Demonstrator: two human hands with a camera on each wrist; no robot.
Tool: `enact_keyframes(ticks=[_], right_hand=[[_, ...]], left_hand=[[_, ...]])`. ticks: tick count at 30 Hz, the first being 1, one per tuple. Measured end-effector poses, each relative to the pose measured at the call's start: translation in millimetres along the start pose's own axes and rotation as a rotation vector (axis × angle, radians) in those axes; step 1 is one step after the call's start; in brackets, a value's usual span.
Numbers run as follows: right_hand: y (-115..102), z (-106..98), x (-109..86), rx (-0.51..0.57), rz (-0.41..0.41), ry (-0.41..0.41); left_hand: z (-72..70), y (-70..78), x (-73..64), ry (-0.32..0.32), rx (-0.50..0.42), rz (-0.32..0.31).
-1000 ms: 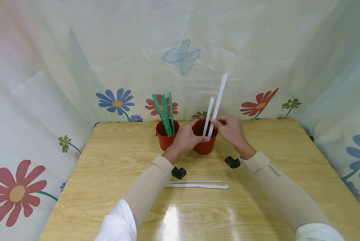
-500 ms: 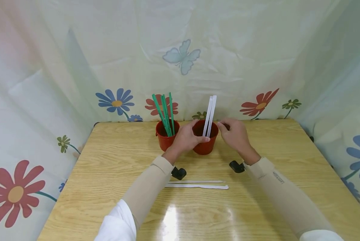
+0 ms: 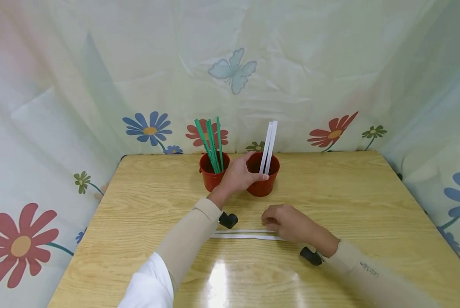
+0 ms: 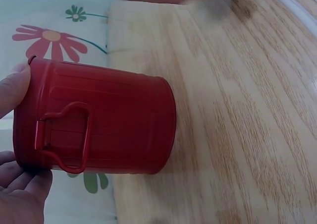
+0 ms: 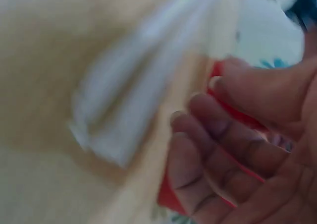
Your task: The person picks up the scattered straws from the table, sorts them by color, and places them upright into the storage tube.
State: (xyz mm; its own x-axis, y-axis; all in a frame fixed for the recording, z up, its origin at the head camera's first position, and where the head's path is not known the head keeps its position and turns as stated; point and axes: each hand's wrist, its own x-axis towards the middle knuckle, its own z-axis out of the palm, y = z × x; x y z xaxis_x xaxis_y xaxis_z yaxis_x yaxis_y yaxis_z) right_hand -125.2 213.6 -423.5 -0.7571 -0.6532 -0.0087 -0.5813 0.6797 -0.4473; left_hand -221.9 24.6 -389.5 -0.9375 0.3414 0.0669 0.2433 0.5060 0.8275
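Observation:
My left hand [image 3: 236, 176] grips the rim of the right-hand small red bucket [image 3: 262, 188], thumb on one side and fingers on the other. The left wrist view shows that bucket [image 4: 109, 120] from its handle side. Two white paper-wrapped straws [image 3: 268, 147] stand inside it, leaning slightly right. Over the table in front, my right hand [image 3: 289, 223] hovers beside two more white straws [image 3: 245, 235] lying flat, covering their right ends. In the right wrist view its fingers [image 5: 185, 159] are loosely bent with nothing between them, and the straws [image 5: 133, 95] are blurred.
Left of my left hand stands a second red bucket [image 3: 210, 182] holding several green straws [image 3: 211, 147]. The wooden table [image 3: 156, 205] ends at a flowered curtain [image 3: 145, 77] behind the buckets. Black wrist cameras [image 3: 228, 220] stick out below both hands.
My right hand let go of a white straw, which dropped into the right bucket beside the other one. It then moved down and toward me to the flat straws. My left hand stayed put.

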Motion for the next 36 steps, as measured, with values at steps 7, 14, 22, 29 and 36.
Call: enact_keyframes(ticks=[7, 14, 22, 29, 36], right_hand=[[-14, 22, -1.9, -0.116, -0.032, -0.096], [-14, 24, 1.1, -0.103, -0.045, -0.127], [-10, 10, -1.4, -0.13, -0.055, -0.12], [-2, -17, -13.0, -0.177, -0.128, -0.038], [-1, -38, -19.7, -0.084, -0.224, 0.129]], left_hand=[[2.7, -2.0, -1.7, -0.007, 0.003, -0.026], [4.1, -1.5, -1.4, 0.0, 0.018, -0.001], [-0.5, 3.2, -1.9, -0.001, 0.029, -0.029], [1.5, 2.4, -1.4, -0.001, 0.049, -0.027], [0.5, 0.5, -0.8, 0.003, 0.007, 0.002]])
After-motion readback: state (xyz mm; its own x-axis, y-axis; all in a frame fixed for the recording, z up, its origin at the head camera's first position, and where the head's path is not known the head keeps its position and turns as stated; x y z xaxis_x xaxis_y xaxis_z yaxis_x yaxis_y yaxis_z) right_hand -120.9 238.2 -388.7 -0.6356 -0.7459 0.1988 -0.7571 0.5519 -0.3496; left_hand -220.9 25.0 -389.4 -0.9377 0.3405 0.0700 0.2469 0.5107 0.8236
